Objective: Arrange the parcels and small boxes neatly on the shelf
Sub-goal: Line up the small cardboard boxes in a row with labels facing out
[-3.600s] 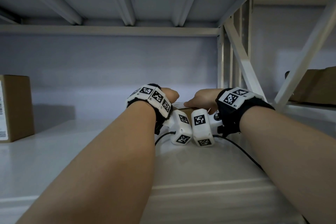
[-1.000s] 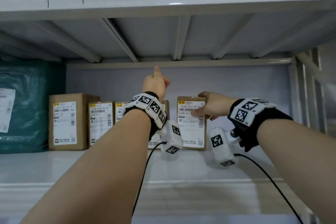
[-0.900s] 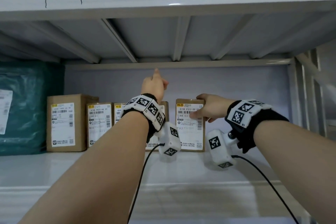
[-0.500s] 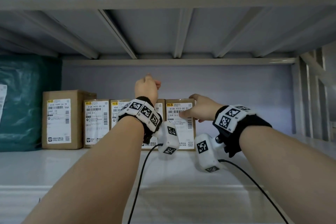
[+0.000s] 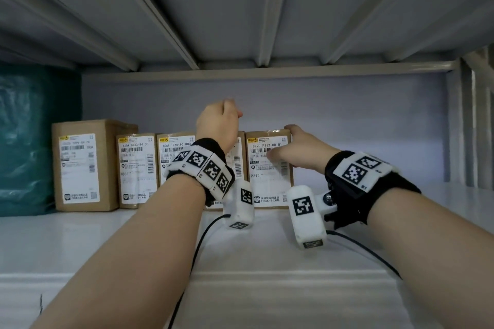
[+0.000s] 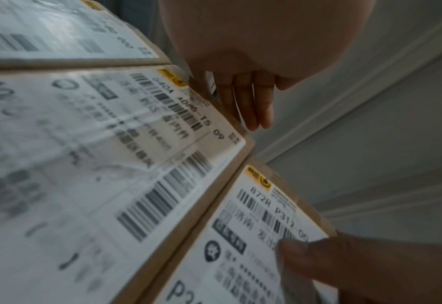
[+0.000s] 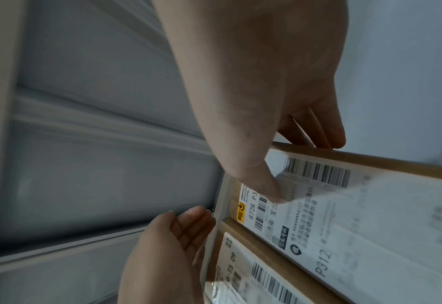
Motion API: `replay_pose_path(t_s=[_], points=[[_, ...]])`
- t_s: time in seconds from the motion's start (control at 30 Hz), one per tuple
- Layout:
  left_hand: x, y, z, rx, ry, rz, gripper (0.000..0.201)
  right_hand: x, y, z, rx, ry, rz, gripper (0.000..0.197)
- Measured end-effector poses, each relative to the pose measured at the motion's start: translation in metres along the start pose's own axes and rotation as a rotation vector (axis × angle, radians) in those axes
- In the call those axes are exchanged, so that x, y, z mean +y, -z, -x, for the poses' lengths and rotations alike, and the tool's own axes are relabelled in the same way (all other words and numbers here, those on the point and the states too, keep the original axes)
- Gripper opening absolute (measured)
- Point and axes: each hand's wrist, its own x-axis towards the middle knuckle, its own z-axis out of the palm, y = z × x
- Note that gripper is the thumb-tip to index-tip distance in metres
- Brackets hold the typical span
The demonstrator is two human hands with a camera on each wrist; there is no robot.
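Observation:
A row of brown labelled boxes stands upright at the back of the white shelf (image 5: 107,243). My right hand (image 5: 287,147) grips the rightmost box (image 5: 268,187), thumb (image 7: 266,185) on its label and fingers over its upper right corner. That box (image 6: 240,246) stands close against the fourth box (image 5: 238,160). My left hand (image 5: 217,123) is above the fourth box (image 6: 136,164), its fingers (image 6: 245,102) lying nearly straight along the top. My left forearm hides most of the fourth box in the head view.
Left of these stand three more boxes, the largest (image 5: 85,165) at the end of the row, beside a teal plastic parcel (image 5: 26,141). The ribbed underside of the upper shelf (image 5: 240,21) hangs low overhead. Bare shelf (image 5: 454,195) runs right to the frame upright (image 5: 470,128).
My right hand has slid the rightmost box left until it stands against the fourth box. My left index finger, raised before, has come down onto that box's top.

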Motion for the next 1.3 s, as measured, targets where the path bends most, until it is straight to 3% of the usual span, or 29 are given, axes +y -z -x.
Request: replay_pose_path(t_s=[0.17,0.33,0.57,0.7,1.17,1.3], points=[[0.001,0.004,0.006,0.004,0.034,-0.103,0.041,-0.004,-0.003,-0.003,0.023,-0.02,0.044,0.09],[-0.003,0.008,0.005,0.0,0.078,-0.329,0.044,-0.015,-0.003,-0.001,0.074,0.004,0.166,0.086],[-0.011,0.007,0.002,-0.079,0.089,-0.461,0.048,-0.031,-0.012,-0.004,0.138,0.065,0.49,0.047],[-0.009,0.009,0.005,-0.141,0.058,-0.493,0.033,-0.037,-0.022,-0.01,0.119,0.064,0.527,0.033],[-0.015,0.011,0.005,-0.147,0.003,-0.483,0.023,-0.031,-0.017,-0.014,0.16,0.118,0.469,0.034],[-0.013,0.011,0.005,-0.159,0.011,-0.466,0.022,-0.032,-0.016,-0.012,0.174,0.091,0.464,0.047]])
